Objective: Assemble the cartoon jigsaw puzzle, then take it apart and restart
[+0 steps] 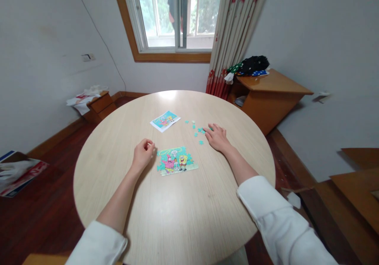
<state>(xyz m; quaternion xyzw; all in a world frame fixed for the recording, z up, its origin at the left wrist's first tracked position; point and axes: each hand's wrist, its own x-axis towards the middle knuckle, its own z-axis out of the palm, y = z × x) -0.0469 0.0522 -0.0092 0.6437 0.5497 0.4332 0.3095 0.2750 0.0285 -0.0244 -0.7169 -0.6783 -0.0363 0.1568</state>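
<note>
A partly joined jigsaw puzzle lies flat on the round table, showing a pink, a pale and a yellow cartoon figure on turquoise. Just left of it rests my left hand, its fingers curled inward; whether anything small is inside is hidden. My right hand lies open and palm down, fingers stretched over loose turquoise pieces, the fingertips touching or close above them. Several more pieces are scattered nearby, among them one puzzle piece closer to me. Beyond the puzzle lies a printed reference picture with a white border.
The pale round wooden table fills the middle. Behind it are a window and a patterned curtain. A brown cabinet with cloths on top stands at the back right, a small wooden stand at the back left.
</note>
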